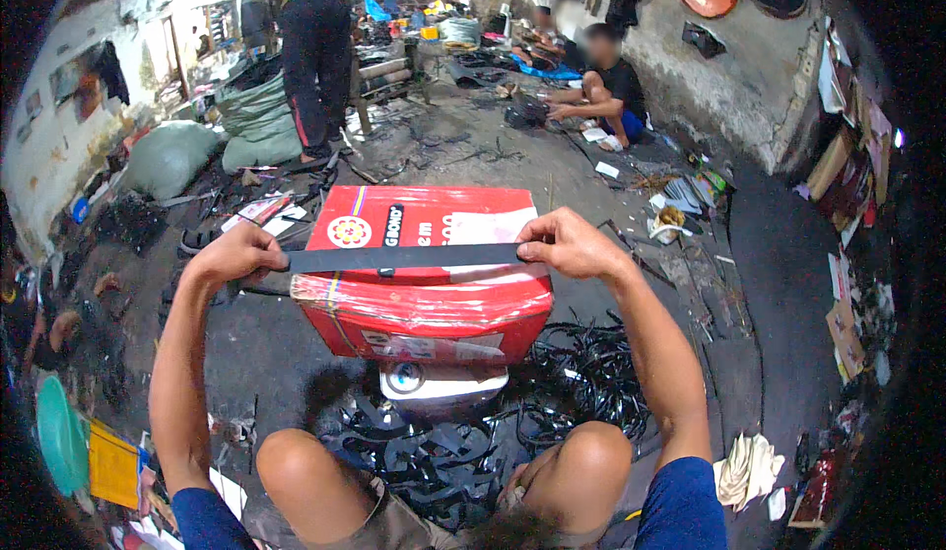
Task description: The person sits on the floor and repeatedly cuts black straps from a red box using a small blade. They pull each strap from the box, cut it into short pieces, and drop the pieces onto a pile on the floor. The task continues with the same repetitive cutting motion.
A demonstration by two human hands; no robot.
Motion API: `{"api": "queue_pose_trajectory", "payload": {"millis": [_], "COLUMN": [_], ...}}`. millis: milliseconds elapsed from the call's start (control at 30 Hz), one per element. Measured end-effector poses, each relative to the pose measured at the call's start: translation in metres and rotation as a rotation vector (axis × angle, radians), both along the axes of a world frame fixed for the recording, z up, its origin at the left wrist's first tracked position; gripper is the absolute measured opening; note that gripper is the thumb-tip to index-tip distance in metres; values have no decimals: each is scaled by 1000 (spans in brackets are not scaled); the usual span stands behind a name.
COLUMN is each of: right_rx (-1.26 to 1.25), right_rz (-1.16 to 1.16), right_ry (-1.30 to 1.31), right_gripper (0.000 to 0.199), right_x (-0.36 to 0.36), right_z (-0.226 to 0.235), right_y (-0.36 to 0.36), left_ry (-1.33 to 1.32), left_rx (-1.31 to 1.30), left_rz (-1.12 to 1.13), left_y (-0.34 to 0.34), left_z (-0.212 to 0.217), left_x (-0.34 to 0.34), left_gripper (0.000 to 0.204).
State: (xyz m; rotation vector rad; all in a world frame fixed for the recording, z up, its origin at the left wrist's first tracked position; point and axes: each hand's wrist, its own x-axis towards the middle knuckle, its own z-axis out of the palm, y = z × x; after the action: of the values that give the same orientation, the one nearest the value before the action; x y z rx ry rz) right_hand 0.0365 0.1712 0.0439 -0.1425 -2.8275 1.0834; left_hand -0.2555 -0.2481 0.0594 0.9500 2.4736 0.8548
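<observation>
Black strip (404, 257) stretched taut across the red box (424, 299); left hand (239, 252) pinching its nine o'clock end, right hand (569, 243) its three o'clock end, fingers closed tight on both.

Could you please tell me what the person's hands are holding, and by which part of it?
A flat black strip, stretched level above the red box: the left hand pinches its left end, the right hand its right end.

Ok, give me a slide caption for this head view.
Left hand and right hand stretch a black strip flat above a red box.
</observation>
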Motion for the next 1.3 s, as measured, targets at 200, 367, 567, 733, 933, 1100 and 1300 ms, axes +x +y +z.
{"api": "queue_pose_trajectory", "payload": {"millis": [200, 367, 567, 733, 933, 1100, 1300], "right_rx": [388, 351, 497, 474, 378, 302, 218], "right_rz": [-295, -379, -321, -282, -202, -147, -257], "right_ry": [104, 178, 326, 381, 374, 382, 367], "right_gripper": [28, 34, 21, 19, 19, 21, 20], "right_x": [1, 1, 21, 29, 34, 33, 31], "right_z": [-3, -7, -16, -16, -21, -16, -19], "right_y": [-35, -49, -36, -33, -29, -22, -27], "left_ry": [494, 180, 181, 214, 320, 108, 158], "left_rx": [634, 634, 660, 670, 718, 673, 679], "left_rz": [-234, -447, -401, -412, -463, -425, -429], "left_y": [165, 245, 252, 251, 250, 248, 253], "left_z": [-33, -70, -75, -79, -87, -78, -83], "left_x": [85, 139, 157, 156, 153, 154, 152], "left_gripper": [50, 41, 25, 19, 17, 18, 20]}}
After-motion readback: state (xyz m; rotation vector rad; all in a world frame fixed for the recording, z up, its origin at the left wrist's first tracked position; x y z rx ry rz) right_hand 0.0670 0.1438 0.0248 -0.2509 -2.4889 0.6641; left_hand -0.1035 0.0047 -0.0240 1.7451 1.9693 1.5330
